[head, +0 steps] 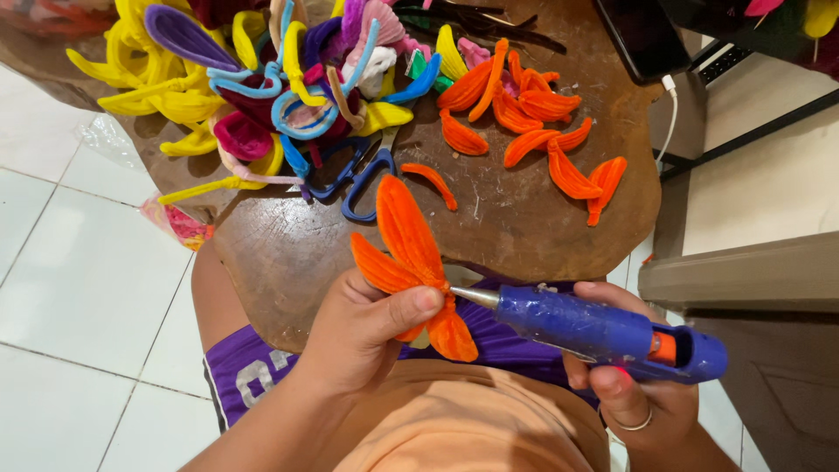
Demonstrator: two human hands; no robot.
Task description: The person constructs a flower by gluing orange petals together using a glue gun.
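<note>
My left hand (367,332) pinches an orange pipe-cleaner flower (411,253) at its centre, with three fuzzy petals fanning up and down. My right hand (634,385) grips a blue glue gun (603,330), a ring on one finger. The gun's metal nozzle (474,296) points left and touches the flower's centre beside my left thumb. Both hands are over my lap, in front of a round brown wooden board (516,218).
Several loose orange petals (533,122) lie on the board at upper right. A heap of yellow, blue, purple and pink pipe-cleaner shapes (253,79) and blue-handled scissors (358,175) sit at upper left. A dark phone (642,35) with a white cable lies at the top right.
</note>
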